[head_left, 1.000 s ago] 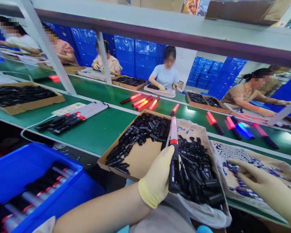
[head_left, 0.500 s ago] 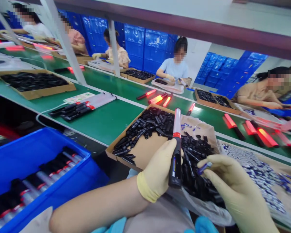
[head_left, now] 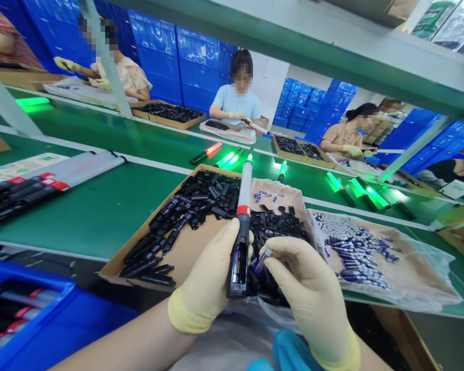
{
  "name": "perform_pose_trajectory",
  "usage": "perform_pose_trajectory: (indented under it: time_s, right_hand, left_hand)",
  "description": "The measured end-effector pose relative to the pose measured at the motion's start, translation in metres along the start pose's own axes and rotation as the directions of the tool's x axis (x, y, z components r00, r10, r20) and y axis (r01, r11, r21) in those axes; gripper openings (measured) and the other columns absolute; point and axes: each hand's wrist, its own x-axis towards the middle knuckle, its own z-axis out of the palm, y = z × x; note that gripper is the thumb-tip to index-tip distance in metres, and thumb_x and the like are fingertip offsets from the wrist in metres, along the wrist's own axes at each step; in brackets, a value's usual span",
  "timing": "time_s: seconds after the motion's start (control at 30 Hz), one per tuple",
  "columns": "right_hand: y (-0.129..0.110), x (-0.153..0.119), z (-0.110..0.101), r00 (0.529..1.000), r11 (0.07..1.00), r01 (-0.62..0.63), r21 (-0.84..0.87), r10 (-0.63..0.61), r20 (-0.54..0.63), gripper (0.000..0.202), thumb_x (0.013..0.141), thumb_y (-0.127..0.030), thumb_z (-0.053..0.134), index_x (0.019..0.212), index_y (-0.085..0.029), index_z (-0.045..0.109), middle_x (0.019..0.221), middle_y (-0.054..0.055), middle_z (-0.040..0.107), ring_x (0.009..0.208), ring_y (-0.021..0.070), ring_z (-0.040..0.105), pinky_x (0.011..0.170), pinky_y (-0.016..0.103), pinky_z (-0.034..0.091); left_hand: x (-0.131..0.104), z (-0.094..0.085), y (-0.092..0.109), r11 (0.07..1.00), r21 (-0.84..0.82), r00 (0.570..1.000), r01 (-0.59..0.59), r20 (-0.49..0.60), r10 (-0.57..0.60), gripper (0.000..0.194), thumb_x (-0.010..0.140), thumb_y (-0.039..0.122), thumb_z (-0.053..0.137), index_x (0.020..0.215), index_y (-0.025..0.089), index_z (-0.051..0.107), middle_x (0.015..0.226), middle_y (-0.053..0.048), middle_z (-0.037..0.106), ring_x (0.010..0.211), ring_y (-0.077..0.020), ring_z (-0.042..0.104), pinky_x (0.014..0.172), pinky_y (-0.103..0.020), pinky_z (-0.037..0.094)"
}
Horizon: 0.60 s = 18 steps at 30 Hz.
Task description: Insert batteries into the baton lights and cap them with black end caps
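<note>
My left hand (head_left: 212, 270), in a cream glove, is closed round the black handle of a light wand (head_left: 244, 198) with a clear tube and a red ring. The wand stands tilted, tube pointing away, and its battery compartment (head_left: 238, 263) is uncovered, with a battery visible inside. Between the thumb and fingers of my right hand (head_left: 303, 281), also gloved, is a small blue battery (head_left: 262, 261), just right of the handle and apart from it. Beneath both hands lie black plastic parts (head_left: 276, 226) in a lined box.
Left of my hands is a cardboard box (head_left: 197, 242) of black covers; to the right, a lined tray (head_left: 413, 265) holds many batteries. Lit green wands (head_left: 371, 193) lie on the green belt. A blue bin (head_left: 42, 335) holds wands. Co-workers sit opposite.
My right hand has brought the battery closer to the wand's handle. The view has swung right, and most of the lit wands on the belt have turned from red to green.
</note>
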Motion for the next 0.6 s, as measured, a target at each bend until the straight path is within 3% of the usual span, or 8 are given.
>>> perform_pose_trajectory:
  time_s: [0.07, 0.23, 0.33, 0.43, 0.53, 0.6]
  right_hand:
    - [0.001, 0.004, 0.001, 0.996, 0.996, -0.085, 0.037, 0.086, -0.012, 0.018, 0.093, -0.022, 0.066, 0.11, -0.026, 0.067, 0.1, 0.0, 0.071, 0.09, 0.0143, 0.068, 0.079, 0.024, 0.057]
    - [0.0, 0.012, 0.006, 0.977, 0.988, -0.153, -0.021, 0.154, 0.144, 0.012, 0.09, -0.018, 0.064, 0.101, -0.021, 0.066, 0.086, 0.0, 0.068, 0.076, 0.0125, 0.065, 0.068, 0.022, 0.054]
    - [0.001, 0.014, 0.007, 0.986, 0.975, -0.008, -0.223, 0.045, 0.16, 0.004, 0.09, -0.018, 0.064, 0.092, -0.019, 0.067, 0.081, 0.0, 0.063, 0.073, 0.0129, 0.062, 0.065, 0.024, 0.052]
    - [0.0, 0.011, 0.003, 0.98, 0.917, 0.184, -0.353, -0.143, 0.139, 0.012, 0.096, -0.02, 0.058, 0.097, -0.018, 0.07, 0.09, 0.005, 0.063, 0.082, 0.0152, 0.063, 0.075, 0.028, 0.053]
    - [-0.008, 0.008, -0.004, 0.916, 0.833, 0.393, -0.389, -0.318, 0.244, 0.025, 0.102, -0.026, 0.049, 0.105, -0.016, 0.071, 0.1, 0.009, 0.065, 0.09, 0.0187, 0.064, 0.079, 0.032, 0.054]
    - [-0.012, 0.006, -0.007, 0.86, 0.758, 0.497, -0.423, -0.366, 0.355, 0.034, 0.104, -0.035, 0.044, 0.108, -0.015, 0.072, 0.107, 0.011, 0.066, 0.094, 0.0229, 0.063, 0.081, 0.037, 0.054]
  left_hand:
    - [0.002, 0.0, -0.001, 0.998, 0.05, 0.999, -0.043, 0.003, 0.043, 0.031, 0.095, 0.048, 0.058, 0.089, 0.018, 0.061, 0.067, 0.002, 0.053, 0.057, -0.0114, 0.048, 0.05, -0.022, 0.04]
    - [0.007, -0.001, -0.007, 0.984, 0.156, 0.996, -0.086, 0.02, 0.083, 0.032, 0.095, 0.048, 0.057, 0.091, 0.018, 0.066, 0.069, 0.002, 0.055, 0.06, -0.0119, 0.05, 0.056, -0.023, 0.043]
    - [0.01, -0.001, -0.011, 0.97, 0.21, 0.992, -0.122, 0.003, 0.124, 0.031, 0.094, 0.047, 0.059, 0.092, 0.018, 0.067, 0.076, 0.0, 0.061, 0.062, -0.0117, 0.052, 0.056, -0.022, 0.042]
    - [0.013, -0.002, -0.011, 0.982, 0.175, 0.998, -0.067, -0.005, 0.069, 0.035, 0.091, 0.052, 0.061, 0.095, 0.018, 0.067, 0.079, 0.0, 0.063, 0.059, -0.0107, 0.051, 0.052, -0.022, 0.041]
    - [0.015, -0.002, -0.009, 0.995, 0.099, 0.999, 0.008, -0.033, -0.005, 0.039, 0.089, 0.056, 0.063, 0.091, 0.018, 0.067, 0.073, 0.0, 0.061, 0.057, -0.0108, 0.051, 0.048, -0.022, 0.039]
    - [0.016, 0.0, -0.007, 0.997, 0.066, 0.998, 0.028, -0.055, -0.024, 0.037, 0.088, 0.053, 0.065, 0.085, 0.017, 0.066, 0.07, 0.0, 0.058, 0.056, -0.0105, 0.052, 0.05, -0.021, 0.043]
